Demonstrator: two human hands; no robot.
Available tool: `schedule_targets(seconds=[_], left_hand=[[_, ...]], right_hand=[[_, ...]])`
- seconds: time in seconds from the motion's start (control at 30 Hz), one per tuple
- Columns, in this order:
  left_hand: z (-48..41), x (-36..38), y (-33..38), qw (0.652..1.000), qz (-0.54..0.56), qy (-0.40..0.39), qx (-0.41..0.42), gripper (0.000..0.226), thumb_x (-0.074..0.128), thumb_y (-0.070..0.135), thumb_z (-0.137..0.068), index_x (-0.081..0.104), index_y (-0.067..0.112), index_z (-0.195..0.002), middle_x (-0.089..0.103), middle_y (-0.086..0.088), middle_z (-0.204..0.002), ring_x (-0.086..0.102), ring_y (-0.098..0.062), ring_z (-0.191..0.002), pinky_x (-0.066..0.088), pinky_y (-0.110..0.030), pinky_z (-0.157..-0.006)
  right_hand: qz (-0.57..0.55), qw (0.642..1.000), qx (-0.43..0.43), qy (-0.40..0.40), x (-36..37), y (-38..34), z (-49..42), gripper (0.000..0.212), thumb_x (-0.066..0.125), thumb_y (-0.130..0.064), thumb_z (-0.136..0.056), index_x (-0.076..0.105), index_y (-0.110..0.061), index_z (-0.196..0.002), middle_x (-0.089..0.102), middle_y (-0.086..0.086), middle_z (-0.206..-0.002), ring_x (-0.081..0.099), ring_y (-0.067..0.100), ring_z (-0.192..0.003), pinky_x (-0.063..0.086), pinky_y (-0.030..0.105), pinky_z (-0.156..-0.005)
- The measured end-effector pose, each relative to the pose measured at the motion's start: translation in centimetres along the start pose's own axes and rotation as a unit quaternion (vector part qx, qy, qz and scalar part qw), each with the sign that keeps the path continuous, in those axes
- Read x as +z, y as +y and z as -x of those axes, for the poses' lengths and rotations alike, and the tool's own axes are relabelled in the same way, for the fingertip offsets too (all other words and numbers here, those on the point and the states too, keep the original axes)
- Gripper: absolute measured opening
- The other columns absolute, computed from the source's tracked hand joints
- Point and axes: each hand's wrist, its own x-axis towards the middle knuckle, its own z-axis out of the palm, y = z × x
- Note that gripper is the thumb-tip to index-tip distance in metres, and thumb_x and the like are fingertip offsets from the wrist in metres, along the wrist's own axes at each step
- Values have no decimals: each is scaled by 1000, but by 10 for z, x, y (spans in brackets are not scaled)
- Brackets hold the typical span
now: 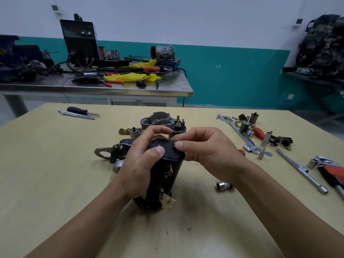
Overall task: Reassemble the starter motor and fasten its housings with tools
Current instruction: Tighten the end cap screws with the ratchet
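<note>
A black cylindrical starter motor body [163, 179] stands upright on the wooden table [55, 174], with a black round end cap [167, 149] on top. My left hand [143, 161] grips the body from the left, its thumb pressing on the cap. My right hand [202, 151] pinches something small at the cap's right edge; the item itself is hidden by the fingertips. Behind stand the grey aluminium nose housing [156, 119] and the black solenoid [177, 126].
A metal bracket part [106, 152] lies left of the motor. A loose socket [223, 186] sits to the right. Wrenches, sockets and a long extension bar [297, 166] spread over the right side. Screwdrivers [80, 112] lie far left. A steel bench [111, 86] stands behind.
</note>
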Motion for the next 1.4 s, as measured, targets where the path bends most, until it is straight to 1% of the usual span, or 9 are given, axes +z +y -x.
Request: schedule_targets(seconds=[0.13,0.23,0.37,0.7,0.83,0.97,1.13,1.23,1.4], left_hand=[[0,-1,0,1000,-5,7,2,55,51,45,-69,60,23,-119,65,-1,-105,65,-21,-94,52,-25,-72],[-1,0,0,1000,2,6,5,54,50,42,-71,59,20,-119,66,-5,-108,66,-22,-98,53,-25,-76],[-1,0,-1,1000,10,13,-2,54,51,42,-68,60,22,-118,66,-11,-109,67,-26,-96,53,-25,-75],[0,1,-2,1000,14,5,12,50,52,39,-71,61,25,-117,69,-8,-105,68,-26,-95,53,-26,-76],[-1,1,-1,1000,6,8,17,51,50,39,-72,59,22,-119,69,-3,-107,68,-22,-98,52,-24,-78],[0,1,-2,1000,8,6,12,51,52,41,-70,60,25,-118,68,-12,-107,67,-30,-96,54,-31,-77],[-1,0,-2,1000,11,9,8,50,51,41,-70,61,27,-117,69,-4,-107,67,-24,-97,53,-27,-76],[-1,0,-3,1000,17,6,4,47,52,41,-70,63,33,-115,68,-7,-107,68,-26,-96,55,-30,-76],[-1,-1,-4,1000,17,11,2,50,52,42,-70,61,28,-117,67,-6,-108,67,-24,-97,54,-28,-75]], right_hand=[[42,999,-28,9,2,-3,4,13,85,-31,-67,76,-25,-75,77,0,-87,71,12,-80,55,25,-64],[31,999,-21,-10,-2,-5,4,27,73,-18,-74,78,-29,-98,76,-2,-101,71,14,-93,55,26,-68],[17,1000,-19,11,-4,-3,2,35,52,-8,-68,82,-23,-75,77,6,-93,70,13,-84,55,26,-62],[1,999,-39,1,0,0,1,24,54,-10,-69,71,-27,-64,76,-1,-99,68,10,-83,53,26,-58],[0,999,-42,-28,-1,3,3,43,51,-4,-69,75,-23,-100,74,0,-108,66,10,-85,56,27,-64],[-13,998,-56,-1,-1,5,1,28,50,-4,-67,72,-21,-67,76,4,-102,69,14,-87,56,28,-61],[1,998,-59,-25,-2,5,3,43,48,-3,-67,79,-25,-88,76,-1,-105,67,9,-86,58,28,-63],[5,998,-67,-7,-2,7,1,30,50,-5,-67,73,-23,-70,76,1,-103,70,14,-90,58,30,-62],[33,997,-68,-24,-3,7,3,41,51,-5,-71,79,-27,-92,75,0,-103,69,8,-88,59,30,-65]])
